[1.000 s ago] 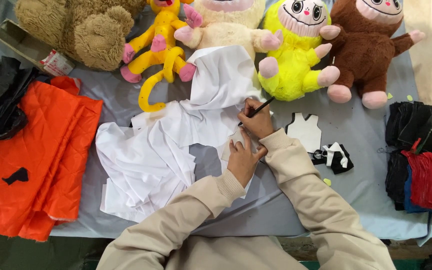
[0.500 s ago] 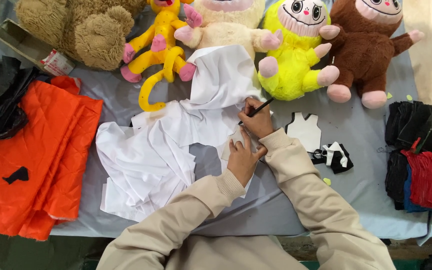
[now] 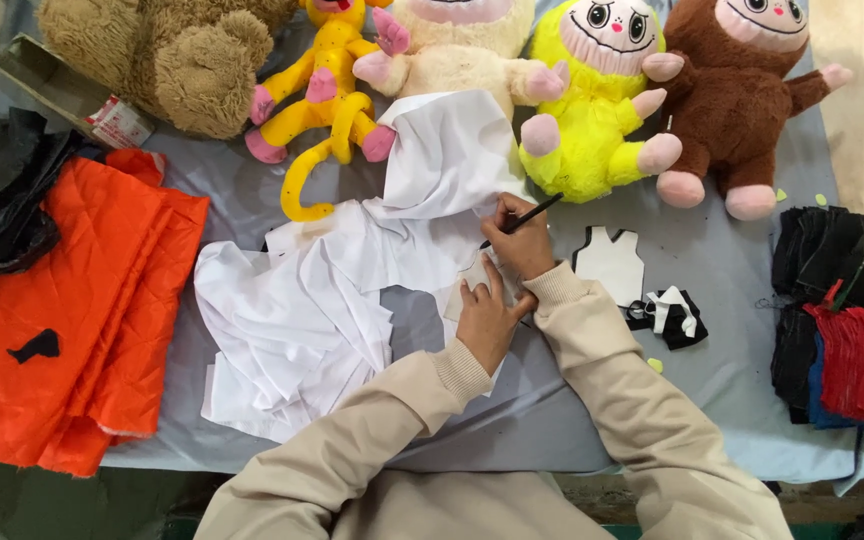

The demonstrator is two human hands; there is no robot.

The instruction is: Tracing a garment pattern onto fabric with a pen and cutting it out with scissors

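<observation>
Left hand [image 3: 487,320] lies flat, fingers spread — right hand [image 3: 524,240] seemingly curled in a pinch.

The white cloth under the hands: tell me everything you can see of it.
The white cloth is thin, creased fabric, spread in rumpled folds on the grey table cover, with cut, uneven edges. Its top runs onto the cream plush toy. The left hand presses it flat; the right hand holds a black pen to it.

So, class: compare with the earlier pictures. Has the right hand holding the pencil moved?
No. The right hand holds the pencil at the same spot on the white cloth, just below the yellow plush toy.
</observation>
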